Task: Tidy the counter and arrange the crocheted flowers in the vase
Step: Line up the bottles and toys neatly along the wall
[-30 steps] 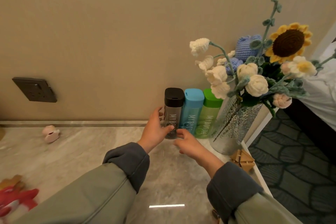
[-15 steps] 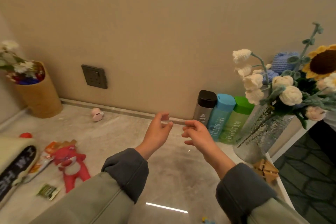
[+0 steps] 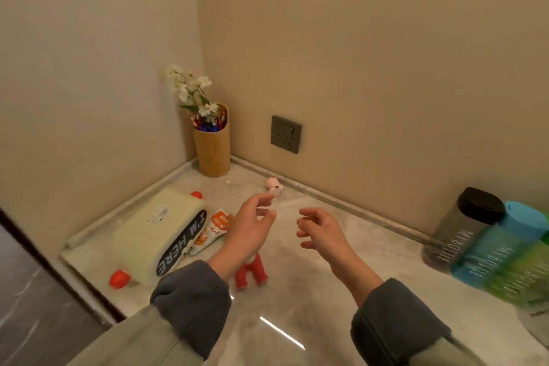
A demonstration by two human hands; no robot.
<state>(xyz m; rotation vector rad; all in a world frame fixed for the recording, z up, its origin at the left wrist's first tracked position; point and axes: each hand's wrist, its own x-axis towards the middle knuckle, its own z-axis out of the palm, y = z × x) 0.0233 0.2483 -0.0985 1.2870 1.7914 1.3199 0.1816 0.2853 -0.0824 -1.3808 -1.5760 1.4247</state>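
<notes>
Head view has swung left, so the vase with the crocheted flowers, seen a second ago beside the green bottle (image 3: 525,279), is now out of frame, somewhere far right of the right fingers (image 3: 309,212). The left hand (image 3: 252,229) has come off the black bottle (image 3: 463,229), which stands in a row with the blue bottle (image 3: 499,246) and the green one by the wall, well right of the right hand (image 3: 322,232). Both hands hover over the worktop (image 3: 326,306) holding nothing, fingers apart and loosely curled. New clutter shows: a red plush toy (image 3: 252,272) under the left wrist, a snack sachet (image 3: 212,230) and a cream box (image 3: 154,232) left of the left fingers (image 3: 261,199), and a small pink item (image 3: 274,186) just beyond their tips. A bamboo holder (image 3: 212,145) sits far back-left. Bottle step looks done; loose items likely next.
</notes>
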